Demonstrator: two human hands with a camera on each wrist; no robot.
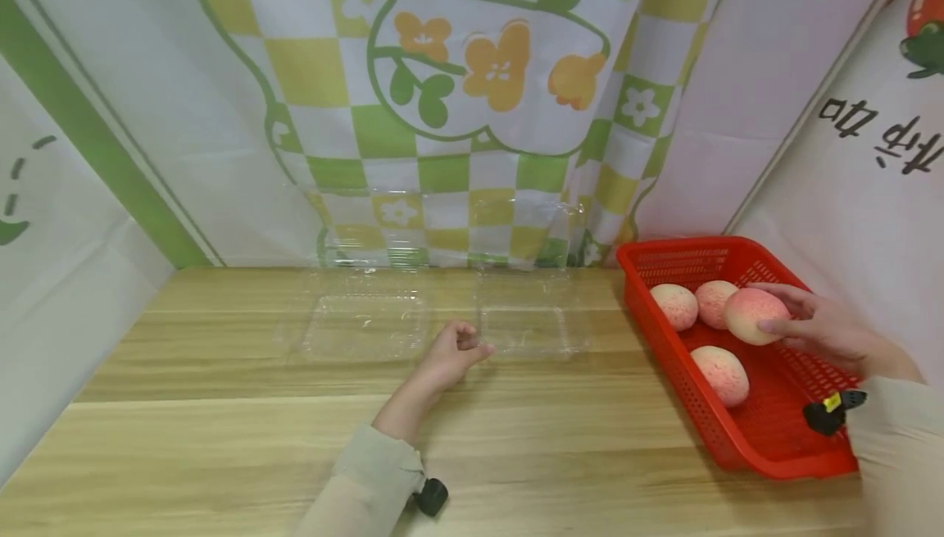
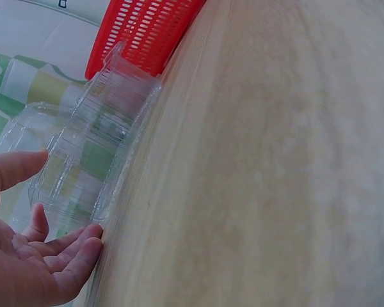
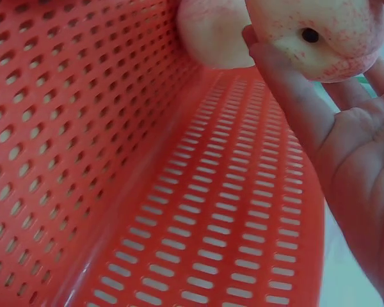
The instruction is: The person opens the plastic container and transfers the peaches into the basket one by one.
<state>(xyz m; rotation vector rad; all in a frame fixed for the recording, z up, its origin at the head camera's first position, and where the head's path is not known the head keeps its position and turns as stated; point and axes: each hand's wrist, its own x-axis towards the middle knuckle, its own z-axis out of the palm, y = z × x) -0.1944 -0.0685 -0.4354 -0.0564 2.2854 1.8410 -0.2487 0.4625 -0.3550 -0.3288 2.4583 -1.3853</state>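
Note:
My right hand (image 1: 829, 330) grips a pink-and-cream peach (image 1: 752, 316) over the red plastic basket (image 1: 782, 422). In the right wrist view, thumb and fingers are around that peach (image 3: 307, 45), and a small dark hole shows in its end. Three other peaches lie in the basket, among them a near peach (image 1: 721, 376). My left hand (image 1: 451, 357), fingers relaxed, is at the left edge of a clear plastic clamshell box (image 1: 525, 328) with its lid raised. The left wrist view shows the fingertips (image 2: 89, 240) low by the box wall, the thumb apart from them.
A second clear clamshell box (image 1: 365, 328), lid up, stands left of the first on the wooden table (image 1: 221, 439). Behind them hangs a green-and-white checked curtain (image 1: 442, 143). The basket stands at the table's right side, near a white wall cloth (image 1: 833, 217).

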